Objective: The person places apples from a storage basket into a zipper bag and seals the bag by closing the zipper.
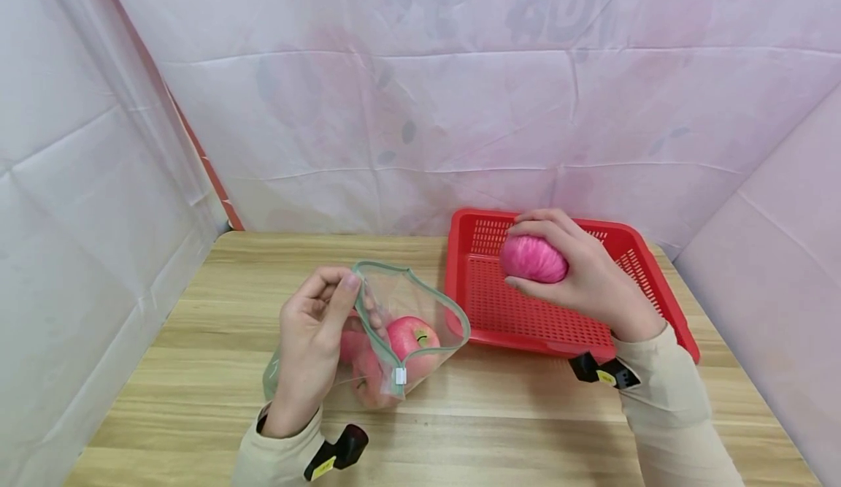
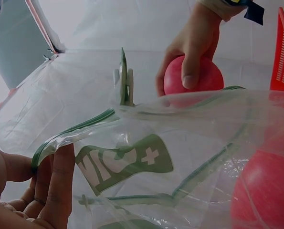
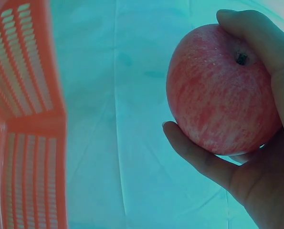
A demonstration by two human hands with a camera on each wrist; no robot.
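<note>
While left hand (image 1: pixel 314 348) pinches a bag (image 2: pixel 163 157)—printed "+"—right hand (image 1: pixel 587 275) grips an apple (image 3: pixel 220 90).

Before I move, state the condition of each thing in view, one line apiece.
Clear bag: unzipped, mouth spread open.
Zip slider: at the near end of the bag's mouth.
Bagged apples: inside the bag.
Left hand: pinching the bag's rim.
Red basket: upright, open-topped.
Loose apple: held in the air.
Right hand: gripping that apple.
</note>
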